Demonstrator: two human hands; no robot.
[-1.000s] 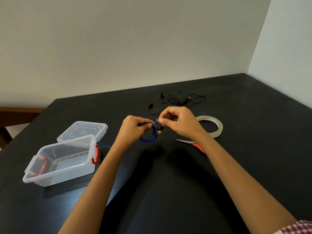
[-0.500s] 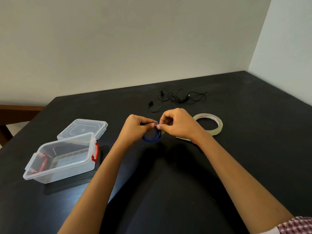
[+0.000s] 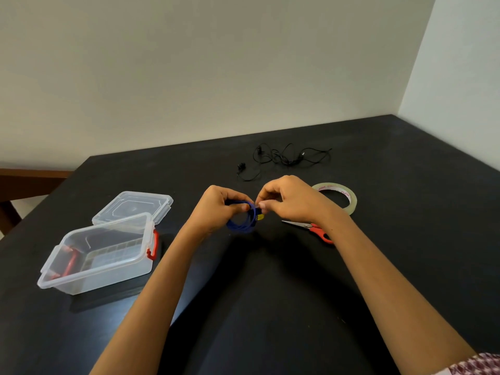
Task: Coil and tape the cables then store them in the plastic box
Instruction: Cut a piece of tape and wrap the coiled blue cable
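Observation:
A small blue coiled cable (image 3: 240,226) with a yellow-and-black end hangs above the middle of the black table. My left hand (image 3: 216,208) grips the top of the coil with curled fingers. Right beside it, my right hand (image 3: 290,200) pinches the coil at the same spot with thumb and forefinger. A thin black cable (image 3: 284,156) lies tangled and loose farther back. The clear plastic box (image 3: 81,277) with red latches stands open at the left. A roll of clear tape (image 3: 351,197) lies flat just right of my right hand.
The box's clear lid (image 3: 134,207) lies behind the box. Red-handled scissors (image 3: 315,230) lie under my right wrist, blades pointing left. The table (image 3: 270,320) meets walls at the back and right; its left edge runs diagonally past the box.
My hands have drawn together on the blue coil, the right hand dropping to pinch it beside the left. The scissors show again below my right wrist.

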